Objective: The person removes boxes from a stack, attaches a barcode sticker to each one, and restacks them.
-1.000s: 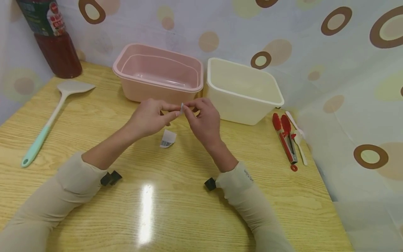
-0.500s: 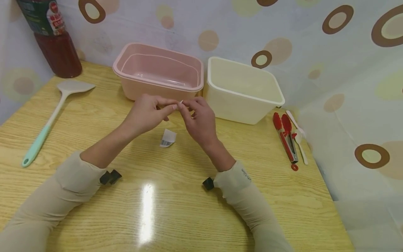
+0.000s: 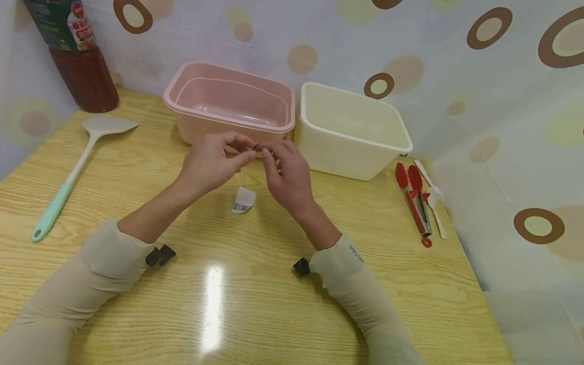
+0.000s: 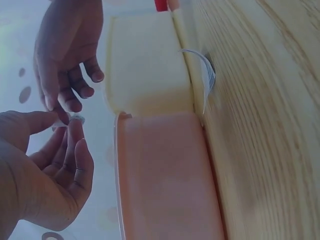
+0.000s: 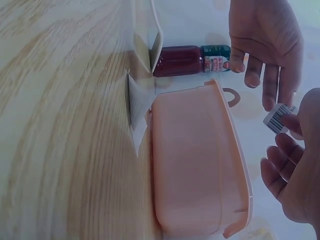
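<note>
A small barcode sticker (image 5: 276, 120) is between the fingertips of both hands, raised in front of the pink bin (image 3: 228, 126). My left hand (image 3: 211, 159) pinches it between thumb and forefinger, the other fingers loosely bent. From the other side my right hand (image 3: 289, 175) pinches it with thumb and forefinger. Fingertips cover most of the sticker in the head view; its striped face shows in the right wrist view. Below the hands, a larger white barcode label (image 3: 244, 199) lies on the table, its edges curling up, seen side-on in the left wrist view.
A cream bin (image 3: 351, 142) stands right of the pink one. Red tongs (image 3: 415, 200), a white fork (image 3: 429, 180) and a white spoon (image 3: 435, 213) lie at the right edge. At left are a mint-handled spatula (image 3: 73, 172) and a bottle of dark red liquid (image 3: 86, 76).
Both hands have shifted slightly left and up. The sticker, first standing pale between the fingertips, has turned and shows as a dark sliver. My left forefinger has lifted and bent more.
</note>
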